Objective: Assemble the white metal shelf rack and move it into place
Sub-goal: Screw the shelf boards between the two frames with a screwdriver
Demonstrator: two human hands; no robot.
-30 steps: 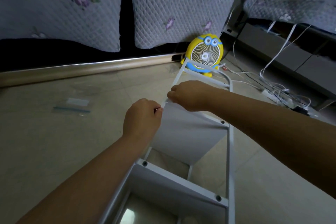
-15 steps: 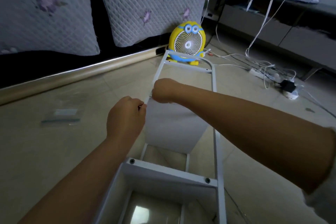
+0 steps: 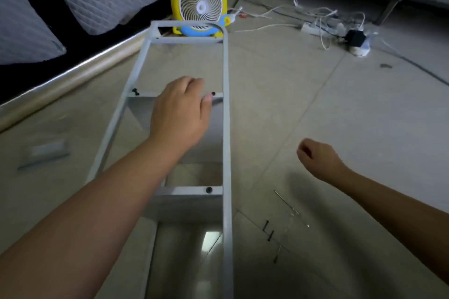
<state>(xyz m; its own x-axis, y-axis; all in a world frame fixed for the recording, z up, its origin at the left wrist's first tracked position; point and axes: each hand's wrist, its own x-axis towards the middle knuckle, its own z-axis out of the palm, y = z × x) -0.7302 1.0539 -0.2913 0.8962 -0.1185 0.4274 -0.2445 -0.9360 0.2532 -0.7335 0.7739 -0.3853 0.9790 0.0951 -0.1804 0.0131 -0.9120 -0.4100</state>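
Rack [image 3: 226, 128] ×1, shelves [image 3: 189, 198] ×2, bolts [image 3: 209, 189] fitted ×3, loose screws [image 3: 270, 235] ×2; L hand [image 3: 179, 109] on shelf, grip unclear; R hand [image 3: 315, 156] loose, empty

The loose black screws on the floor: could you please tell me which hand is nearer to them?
Right. The right hand hangs just beyond and right of the screws; the left hand is over the rack, farther off.

Head-worn camera looks steeply down, close above the floor [image 3: 315, 104].
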